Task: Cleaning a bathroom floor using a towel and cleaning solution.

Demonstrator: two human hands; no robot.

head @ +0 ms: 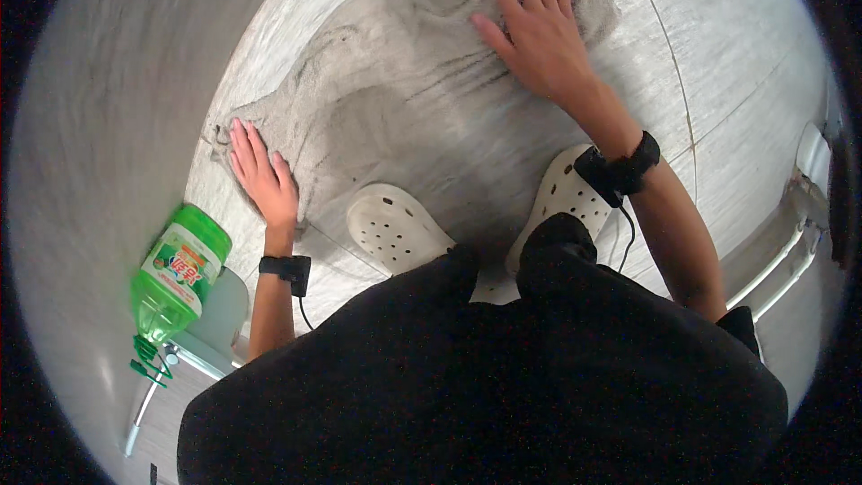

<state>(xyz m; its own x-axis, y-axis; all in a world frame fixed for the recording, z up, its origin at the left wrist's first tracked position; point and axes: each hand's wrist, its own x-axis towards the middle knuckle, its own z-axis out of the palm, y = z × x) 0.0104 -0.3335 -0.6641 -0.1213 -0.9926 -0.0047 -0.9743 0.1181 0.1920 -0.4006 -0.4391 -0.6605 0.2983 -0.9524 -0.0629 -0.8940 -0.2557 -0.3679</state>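
Observation:
A large grey-beige cloth (pixel 397 47), creased and darkened in parts, lies spread on the tiled floor in front of my feet. My left hand (pixel 264 175) rests flat on its left end, fingers pointing away from me. Farther out, my right hand (pixel 535 30) lies palm down with spread fingers on the bunched upper right part of the cloth. Neither hand grips anything. Both wrists carry a black strapped device with a cable. Two cream perforated clogs (pixel 397 229) are on my feet, close to the cloth's near edge.
At the left, a green plastic detergent bottle (pixel 182 269) stands or lies beside a pale object with a metal bar (pixel 145 404); which, I cannot tell. A grey surface (pixel 108 114) runs along the left. White pipes or rails (pixel 774 269) are low on the right, beyond floor tiles (pixel 727 47).

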